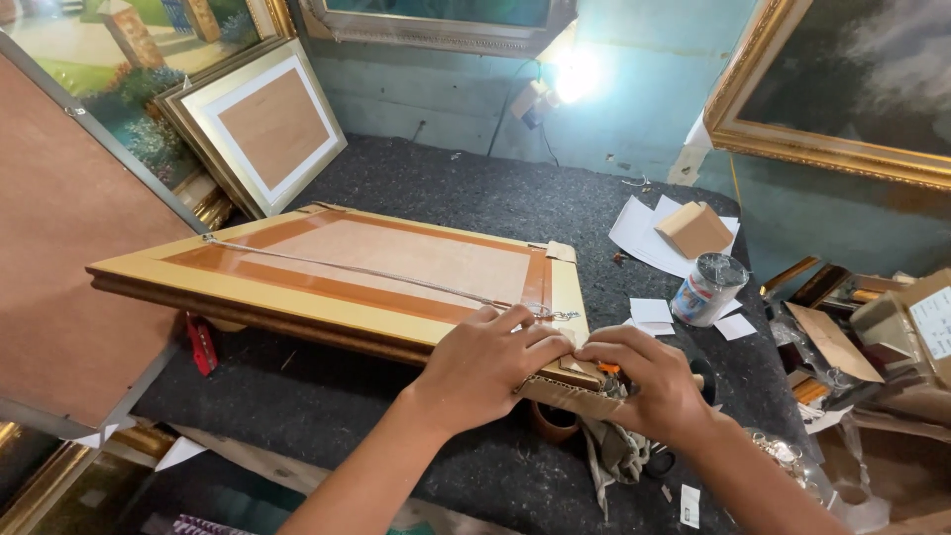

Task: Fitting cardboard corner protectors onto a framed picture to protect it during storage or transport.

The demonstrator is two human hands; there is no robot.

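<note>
Pressing the frame (376, 277) corner, both hands' fingers (515, 332) curl shut, hiding the cardboard (575, 396) beneath.

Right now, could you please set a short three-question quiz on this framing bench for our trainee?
1. True or false: the picture frame lies back side up on the dark felt bench.
2. Where are the left hand and the right hand pressing? A) the frame's near right corner B) its far left tip C) the tin can
3. Fill in: a thin ____ runs across the back of the frame.

Key
1. True: the bare backing board faces up.
2. A: both hands meet at that corner, over a strip of cardboard.
3. Wire: it runs from the left tip to a fixing by the hands.
</note>
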